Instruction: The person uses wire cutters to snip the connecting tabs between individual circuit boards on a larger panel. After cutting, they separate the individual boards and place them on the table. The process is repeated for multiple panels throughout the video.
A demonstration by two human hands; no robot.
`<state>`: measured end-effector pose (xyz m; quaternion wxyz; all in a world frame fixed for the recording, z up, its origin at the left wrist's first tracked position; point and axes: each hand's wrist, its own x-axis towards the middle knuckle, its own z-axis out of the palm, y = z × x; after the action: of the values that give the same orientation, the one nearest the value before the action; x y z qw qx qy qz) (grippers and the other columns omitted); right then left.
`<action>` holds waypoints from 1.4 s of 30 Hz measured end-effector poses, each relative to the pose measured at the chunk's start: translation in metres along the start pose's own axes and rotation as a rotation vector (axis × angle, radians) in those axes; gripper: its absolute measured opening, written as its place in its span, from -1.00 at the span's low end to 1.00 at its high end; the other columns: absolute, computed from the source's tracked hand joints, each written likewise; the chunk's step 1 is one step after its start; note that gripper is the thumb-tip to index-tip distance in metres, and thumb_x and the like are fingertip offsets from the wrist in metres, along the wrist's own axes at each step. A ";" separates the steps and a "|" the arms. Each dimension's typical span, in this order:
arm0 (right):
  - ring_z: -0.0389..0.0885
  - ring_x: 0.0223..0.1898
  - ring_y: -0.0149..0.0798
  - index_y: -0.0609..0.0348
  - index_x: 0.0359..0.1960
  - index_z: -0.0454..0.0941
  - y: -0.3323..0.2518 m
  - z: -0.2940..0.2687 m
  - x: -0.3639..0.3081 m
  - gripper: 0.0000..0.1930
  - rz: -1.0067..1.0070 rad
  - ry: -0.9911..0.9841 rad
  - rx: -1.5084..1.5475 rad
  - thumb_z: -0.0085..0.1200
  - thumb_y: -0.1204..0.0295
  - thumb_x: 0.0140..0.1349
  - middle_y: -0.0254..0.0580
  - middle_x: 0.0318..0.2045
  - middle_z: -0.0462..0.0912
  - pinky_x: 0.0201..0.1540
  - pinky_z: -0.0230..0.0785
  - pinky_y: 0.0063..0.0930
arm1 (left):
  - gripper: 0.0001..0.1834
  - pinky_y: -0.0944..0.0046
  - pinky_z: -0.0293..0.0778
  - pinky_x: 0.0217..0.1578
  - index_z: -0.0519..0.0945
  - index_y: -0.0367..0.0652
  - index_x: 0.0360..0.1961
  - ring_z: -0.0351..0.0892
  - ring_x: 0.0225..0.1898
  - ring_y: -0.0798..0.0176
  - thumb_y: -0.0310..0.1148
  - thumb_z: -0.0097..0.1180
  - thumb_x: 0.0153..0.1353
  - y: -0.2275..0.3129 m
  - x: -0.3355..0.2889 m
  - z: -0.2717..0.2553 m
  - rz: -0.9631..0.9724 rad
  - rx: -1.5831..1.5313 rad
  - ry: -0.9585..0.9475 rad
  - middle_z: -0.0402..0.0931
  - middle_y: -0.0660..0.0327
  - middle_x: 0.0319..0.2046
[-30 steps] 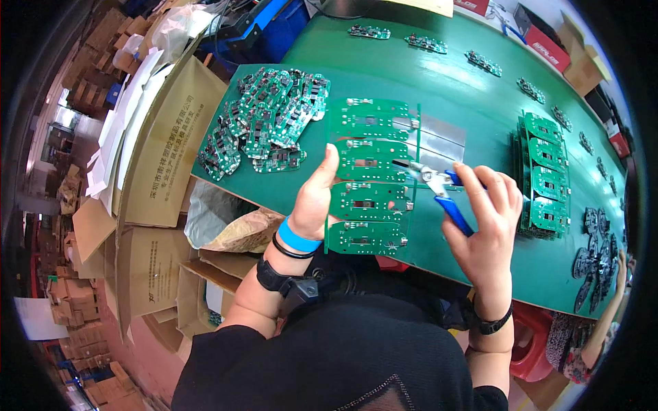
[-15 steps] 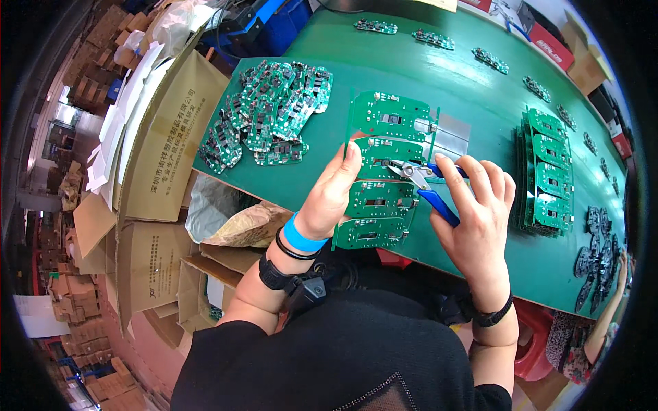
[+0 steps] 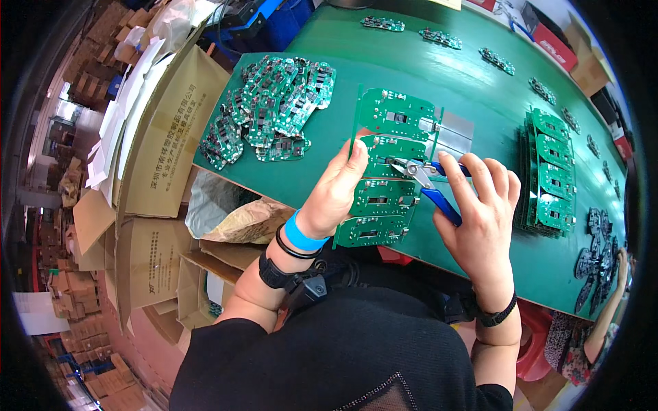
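Observation:
My left hand [image 3: 336,188] grips the left edge of a green circuit board panel [image 3: 391,193], its thumb on top and the other fingers hidden beneath. The panel holds several rounded boards in a column. In my right hand [image 3: 483,219] is a pair of cutting pliers [image 3: 423,175] with blue handles. Their metal jaws lie over the second board from the top, close to a small dark part; whether they touch it I cannot tell. A flat silvery metal piece [image 3: 456,133] shows beside the panel on the table.
A heap of loose circuit boards [image 3: 274,103] lies at the left on the green table [image 3: 384,61]. Stacked panels [image 3: 548,171] stand at the right, near black plastic parts [image 3: 596,253]. Single boards line the far side. Cardboard boxes [image 3: 157,157] adjoin the left edge. Another person's arm [image 3: 610,308] shows at far right.
The pliers' handles have come a little closer together. Otherwise both hands and the panel keep nearly the same place, while the view has shifted slightly.

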<state>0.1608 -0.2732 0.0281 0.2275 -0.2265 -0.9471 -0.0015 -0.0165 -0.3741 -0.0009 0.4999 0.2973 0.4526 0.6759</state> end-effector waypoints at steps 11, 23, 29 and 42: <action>0.35 -0.06 -0.16 0.00 0.06 0.44 0.001 0.006 -0.003 -0.33 0.008 0.021 0.008 0.30 0.38 -0.24 -0.24 -0.10 0.43 0.02 0.10 -0.20 | -0.49 0.34 0.36 0.07 0.15 -0.21 0.26 0.39 0.08 0.35 -0.11 -0.39 0.45 0.003 -0.002 0.001 -0.022 -0.103 -0.030 0.36 0.16 0.08; 0.42 -0.20 -0.16 0.09 -0.06 0.54 0.009 0.010 -0.001 -0.42 0.032 0.205 0.156 0.25 0.45 -0.30 -0.22 -0.23 0.48 -0.14 0.20 -0.29 | -0.33 0.05 0.56 -0.07 0.13 -0.21 0.27 0.51 0.01 -0.03 0.11 -0.53 0.38 -0.003 -0.003 -0.013 -0.143 -0.236 0.011 0.39 -0.07 0.07; 0.42 -0.23 -0.16 0.12 -0.08 0.55 0.016 0.012 -0.007 -0.48 0.122 0.146 0.144 0.21 0.47 -0.25 -0.21 -0.27 0.49 -0.16 0.20 -0.31 | -0.22 -0.03 0.60 -0.21 -0.03 -0.21 0.36 0.53 -0.07 -0.14 0.20 -0.54 0.34 -0.012 0.001 -0.036 -0.184 -0.897 -0.228 -0.06 -0.13 0.34; 0.41 -0.15 -0.14 0.07 0.00 0.50 0.009 0.022 -0.008 -0.42 0.175 0.089 0.160 0.22 0.44 -0.22 -0.19 -0.20 0.47 -0.07 0.18 -0.28 | -0.23 -0.04 0.59 -0.20 0.02 -0.18 0.35 0.56 -0.15 -0.11 0.20 -0.46 0.33 -0.019 0.004 -0.027 -0.176 -0.996 -0.332 -0.12 -0.16 0.35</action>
<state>0.1617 -0.2663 0.0042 0.2860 -0.2891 -0.9097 0.0837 -0.0333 -0.3774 -0.0301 0.7004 0.0878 0.0149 0.7082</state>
